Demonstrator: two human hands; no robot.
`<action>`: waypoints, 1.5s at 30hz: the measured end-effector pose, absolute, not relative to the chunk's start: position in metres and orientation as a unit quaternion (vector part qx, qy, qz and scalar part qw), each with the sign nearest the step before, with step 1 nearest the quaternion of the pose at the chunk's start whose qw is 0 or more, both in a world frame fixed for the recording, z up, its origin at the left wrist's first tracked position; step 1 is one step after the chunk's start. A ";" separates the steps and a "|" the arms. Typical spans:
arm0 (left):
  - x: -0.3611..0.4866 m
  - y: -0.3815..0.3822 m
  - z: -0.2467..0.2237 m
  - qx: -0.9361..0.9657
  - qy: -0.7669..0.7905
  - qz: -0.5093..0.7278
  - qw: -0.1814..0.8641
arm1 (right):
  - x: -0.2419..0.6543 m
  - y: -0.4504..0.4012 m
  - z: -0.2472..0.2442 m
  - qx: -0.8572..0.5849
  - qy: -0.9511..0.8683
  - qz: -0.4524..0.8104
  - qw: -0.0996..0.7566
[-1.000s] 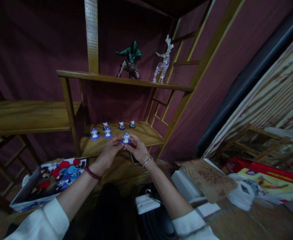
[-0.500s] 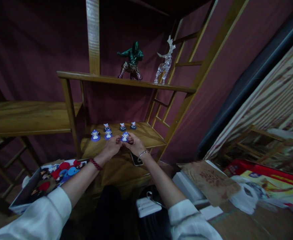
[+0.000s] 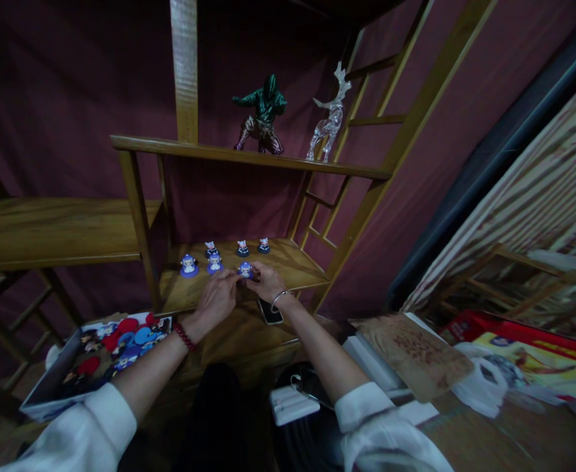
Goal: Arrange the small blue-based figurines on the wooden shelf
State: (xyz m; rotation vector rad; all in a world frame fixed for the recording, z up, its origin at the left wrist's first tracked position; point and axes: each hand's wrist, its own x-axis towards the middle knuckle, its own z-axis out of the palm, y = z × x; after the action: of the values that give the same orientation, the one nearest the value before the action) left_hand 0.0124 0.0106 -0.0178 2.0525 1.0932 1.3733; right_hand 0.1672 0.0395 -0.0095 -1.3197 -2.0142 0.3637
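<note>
A small purple-and-white figurine [image 3: 245,269] on a round base is held between my two hands over the front of the lower shelf [image 3: 297,265]. My left hand [image 3: 217,296] closes its fingers on the figurine's left side. From the right, my right hand [image 3: 267,283] grips it with bent fingers. Two matching purple figurines, one at the far left [image 3: 188,265] and one beside it [image 3: 214,263], stand upright on the shelf. Behind them is a row of dark-based figurines [image 3: 242,248]. Whether the held base touches the wood I cannot tell.
A box [image 3: 46,387] of red, blue and dark figures lies at lower left. A phone [image 3: 270,313] rests below my right wrist. Above, an upper shelf [image 3: 209,151] carries a green figure [image 3: 264,115] and a clear deer [image 3: 329,118]. Cardboard [image 3: 410,351] lies at right.
Both hands have lowered the purple figurine slightly toward the shelf. My left hand has turned so that its back shows more. The view has shifted a little.
</note>
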 end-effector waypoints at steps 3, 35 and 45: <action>0.013 0.011 -0.020 0.798 0.429 0.408 0.114 | 0.169 0.040 -0.004 -0.498 -0.791 0.128 0.330; 0.015 0.005 -0.020 0.836 0.439 0.321 -0.069 | 0.167 0.049 0.004 -0.484 -0.832 -0.021 0.271; 0.015 0.005 -0.023 0.830 0.433 0.347 -0.054 | 0.174 0.050 0.003 -0.439 -0.830 0.106 0.327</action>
State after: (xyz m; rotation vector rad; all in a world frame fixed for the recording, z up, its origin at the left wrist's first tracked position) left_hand 0.0145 0.0052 -0.0232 2.7017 1.4099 1.1282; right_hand 0.1736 0.0499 0.0032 -1.1502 -2.1740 0.2788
